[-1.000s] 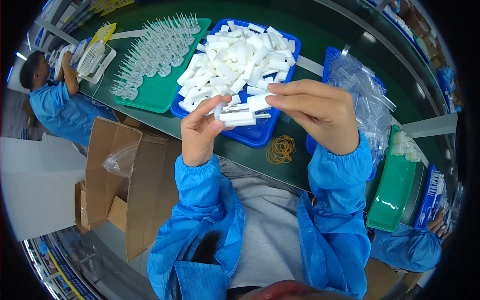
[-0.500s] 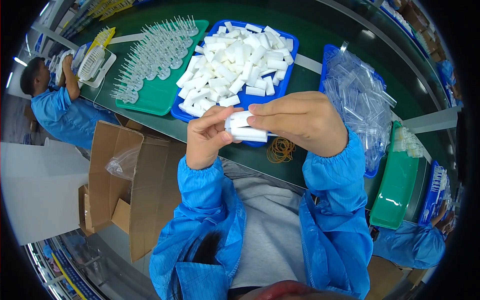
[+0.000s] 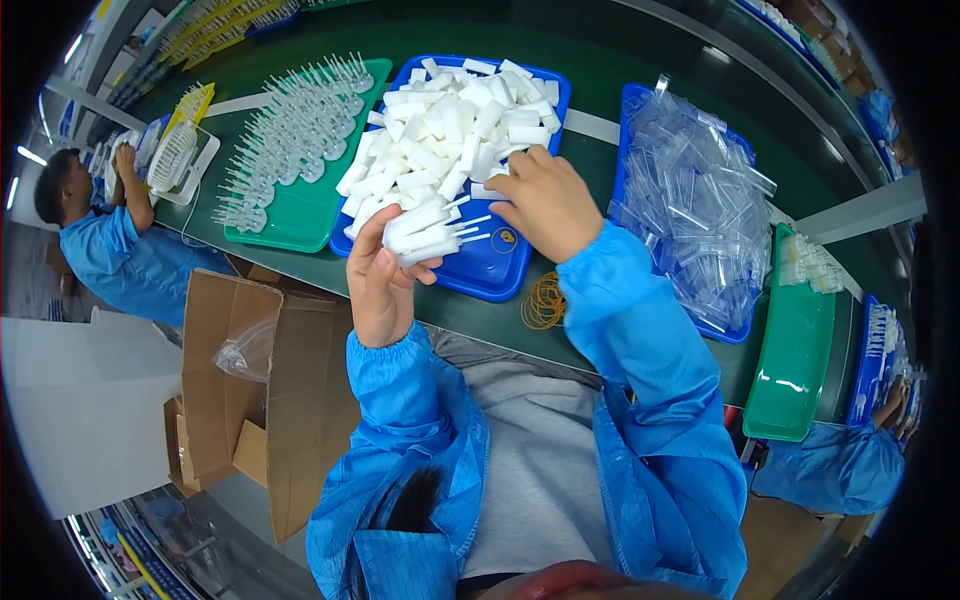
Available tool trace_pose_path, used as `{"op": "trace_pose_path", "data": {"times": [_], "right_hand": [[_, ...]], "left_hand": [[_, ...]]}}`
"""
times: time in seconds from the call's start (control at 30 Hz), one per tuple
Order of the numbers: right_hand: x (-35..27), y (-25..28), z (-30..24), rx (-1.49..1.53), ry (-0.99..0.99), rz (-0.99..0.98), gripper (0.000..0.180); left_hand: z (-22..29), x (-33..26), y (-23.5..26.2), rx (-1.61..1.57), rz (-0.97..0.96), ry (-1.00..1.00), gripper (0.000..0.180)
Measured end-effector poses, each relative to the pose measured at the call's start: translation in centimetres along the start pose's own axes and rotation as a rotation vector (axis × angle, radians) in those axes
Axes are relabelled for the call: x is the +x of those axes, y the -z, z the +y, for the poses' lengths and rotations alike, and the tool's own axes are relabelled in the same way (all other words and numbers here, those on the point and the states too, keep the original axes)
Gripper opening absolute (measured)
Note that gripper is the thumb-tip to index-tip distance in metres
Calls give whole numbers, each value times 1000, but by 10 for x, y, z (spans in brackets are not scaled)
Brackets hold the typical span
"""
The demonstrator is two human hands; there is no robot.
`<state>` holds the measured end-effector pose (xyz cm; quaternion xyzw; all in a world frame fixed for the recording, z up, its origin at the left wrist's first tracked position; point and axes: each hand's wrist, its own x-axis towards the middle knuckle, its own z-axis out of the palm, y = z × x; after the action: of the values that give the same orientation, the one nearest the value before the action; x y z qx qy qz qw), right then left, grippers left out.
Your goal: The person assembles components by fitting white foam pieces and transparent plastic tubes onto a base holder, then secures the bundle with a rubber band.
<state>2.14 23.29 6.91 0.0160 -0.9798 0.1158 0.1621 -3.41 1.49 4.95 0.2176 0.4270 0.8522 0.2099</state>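
The dark green work surface (image 3: 640,60) fills the upper half of the frame, and on it, at upper centre, sits the blue tray (image 3: 500,275) heaped with small white plastic pieces (image 3: 450,130). To its left lies a green tray (image 3: 290,225) lined with rows of clear pointed parts, and to its right another blue tray piled with clear plastic sleeves (image 3: 700,200); a second green tray (image 3: 795,370) rests at the right edge. An open cardboard box (image 3: 260,400) stands at lower left. Your left hand (image 3: 380,280) is at the centre of the frame, over the near edge of the blue tray, fingers curled and thumb pressed in, gripping a small bundle of white pieces (image 3: 425,232) with thin stems pointing right. Half a second ago both your hands met on that bundle in front of the tray; now your right hand (image 3: 548,205) has let go of it and moved up and right into the tray, fingers bent down onto the white heap. Whether those fingertips already pinch a piece you cannot tell. A cluster of tan rubber bands (image 3: 545,300) lies on the surface just below the tray's near edge, under your right wrist. Another person in blue (image 3: 110,250) works at the far left.
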Motion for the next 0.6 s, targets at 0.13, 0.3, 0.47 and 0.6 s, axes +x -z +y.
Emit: {"op": "trace_pose_path", "data": {"times": [0.13,0.3,0.47,0.6], "right_hand": [[-1,-30,-1,-169,-86,-19,22],[1,-27,1,-154,-17,6,20],[5,29,-4,309,-97,121,18],[-2,84,-10,586,11,187,18]], "left_hand": [[0,2,-6,66,17,-8,52],[-2,4,-8,63,43,-9,51],[-2,2,-6,36,29,-44,47],[-8,3,-6,11,-9,-65,41]]}}
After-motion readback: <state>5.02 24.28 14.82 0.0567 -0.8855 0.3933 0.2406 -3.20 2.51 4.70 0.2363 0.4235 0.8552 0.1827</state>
